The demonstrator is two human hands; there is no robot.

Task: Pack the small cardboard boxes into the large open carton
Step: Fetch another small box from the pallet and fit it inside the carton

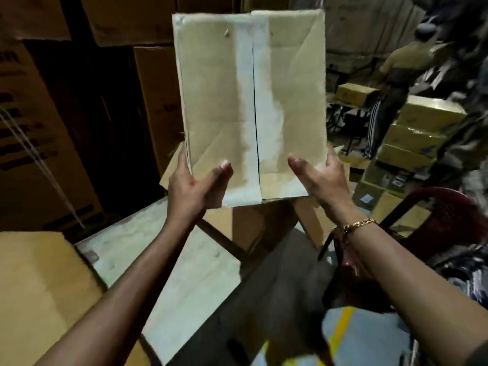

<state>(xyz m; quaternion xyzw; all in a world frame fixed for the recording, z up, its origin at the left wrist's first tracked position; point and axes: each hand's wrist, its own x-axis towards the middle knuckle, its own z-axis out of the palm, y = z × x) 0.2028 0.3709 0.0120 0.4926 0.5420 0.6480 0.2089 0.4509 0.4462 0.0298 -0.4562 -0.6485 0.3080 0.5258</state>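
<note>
Hands hold a box [250, 88] up in the air at the middle of the view, its broad face turned to the camera and its long side running upward. A strip of pale tape [247, 101] runs down the centre seam of that face. The left hand [195, 186] grips the lower left corner, thumb pressed flat on the face and fingers wrapped round the left edge to the back. The right hand [319, 180] grips the lower right corner the same way, thumb on the face and fingers curled round the right edge. A gold bracelet [359, 224] sits on the right wrist.

Right under the box, partly hidden by it, stands a brown carton [245, 225] with flaps showing on either side behind the hands; its inside cannot be seen. It stands just past the far edge of a pale bench [184, 273], which fills the lower middle under the left forearm. A second brown carton top [34, 299] lies at the bench's left edge.

Tall stacked cartons [148, 19] fill the background on the left. On the right stands a dark red chair [443, 215], and behind it another person [393, 83] stands beside a stack of smaller boxes [422, 128], blurred.
</note>
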